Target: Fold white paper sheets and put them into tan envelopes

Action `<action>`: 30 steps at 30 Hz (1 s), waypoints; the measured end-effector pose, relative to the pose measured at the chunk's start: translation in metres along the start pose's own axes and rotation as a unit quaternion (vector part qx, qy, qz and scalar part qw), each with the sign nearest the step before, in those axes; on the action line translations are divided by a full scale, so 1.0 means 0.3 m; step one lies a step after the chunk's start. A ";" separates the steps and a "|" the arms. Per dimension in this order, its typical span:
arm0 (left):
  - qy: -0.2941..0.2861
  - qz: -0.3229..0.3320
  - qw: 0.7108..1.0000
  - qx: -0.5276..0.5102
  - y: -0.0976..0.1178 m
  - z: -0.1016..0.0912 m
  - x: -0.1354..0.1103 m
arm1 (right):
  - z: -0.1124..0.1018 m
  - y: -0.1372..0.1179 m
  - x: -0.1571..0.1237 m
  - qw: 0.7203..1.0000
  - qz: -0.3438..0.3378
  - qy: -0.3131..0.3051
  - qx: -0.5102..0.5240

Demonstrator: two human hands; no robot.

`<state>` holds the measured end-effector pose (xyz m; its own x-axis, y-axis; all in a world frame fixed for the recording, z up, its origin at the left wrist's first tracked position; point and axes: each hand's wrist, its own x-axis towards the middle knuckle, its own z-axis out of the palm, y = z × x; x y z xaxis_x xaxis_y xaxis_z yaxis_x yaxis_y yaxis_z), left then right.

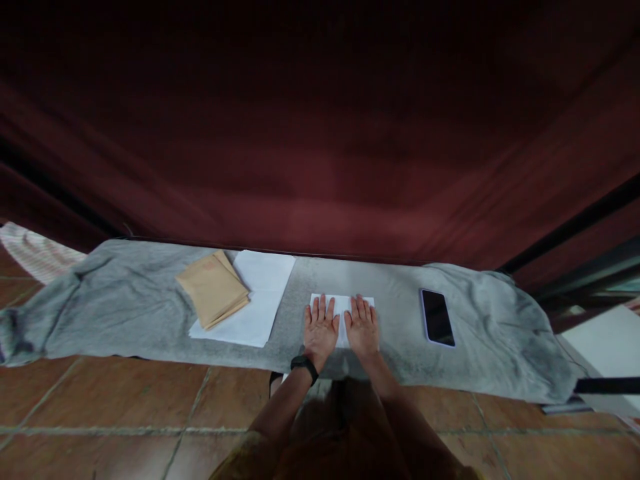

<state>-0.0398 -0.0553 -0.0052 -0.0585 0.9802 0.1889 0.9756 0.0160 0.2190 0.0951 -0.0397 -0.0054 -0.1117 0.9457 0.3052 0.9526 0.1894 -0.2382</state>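
Near the middle of a long, narrow bench covered in rumpled grey cloth (150,313), a small rectangular sheet of white paper (342,305) lies flat under both of the person's hands. The left hand (321,330), with a black band (305,368) on its wrist, rests palm down on the left part; the right hand (363,328) rests likewise on the right part. The two are side by side with a narrow gap between, fingers extended, grasping nothing. Judging from this pose, the step in hand is pressing or smoothing the paper; whether it is folded cannot be told, as the hands hide much of it. Any turning or creasing next would seem to call for one palm to lift while the other steadies the paper. To the left, a stack of flat brown paper pieces (213,290) lies on larger white sheets (265,293); to the right lies a dark-screened phone with a pale purple edge (438,318).
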 end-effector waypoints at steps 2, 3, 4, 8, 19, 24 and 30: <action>0.013 0.000 1.000 -0.006 -0.002 0.009 -0.002 | -0.001 0.028 -0.005 1.000 0.010 0.012 -0.010; 0.023 0.003 1.000 -0.010 0.000 0.014 -0.003 | -0.002 0.038 -0.007 1.000 0.012 0.014 -0.015; 0.033 0.009 0.999 -0.016 0.005 0.020 -0.003 | -0.003 0.044 -0.009 1.000 0.013 0.014 -0.019; 0.023 0.048 0.998 -0.027 0.052 0.037 0.002 | -0.007 0.046 -0.010 1.000 0.014 0.009 -0.021; -0.020 0.024 0.999 0.012 -0.013 -0.025 0.032 | 0.006 0.048 -0.015 0.999 0.009 0.031 -0.013; -0.003 -0.002 1.000 0.023 -0.053 -0.042 -0.008 | 0.007 0.052 -0.013 1.000 0.015 0.016 -0.021; 0.018 0.003 1.000 0.022 -0.058 -0.042 -0.022 | -0.001 0.027 -0.020 1.000 0.021 0.000 -0.012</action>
<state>-0.0592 -0.0645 0.0018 -0.0604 0.9726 0.2246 0.9844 0.0207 0.1749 0.1034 -0.0438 -0.0089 -0.0711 0.9530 0.2946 0.9630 0.1426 -0.2288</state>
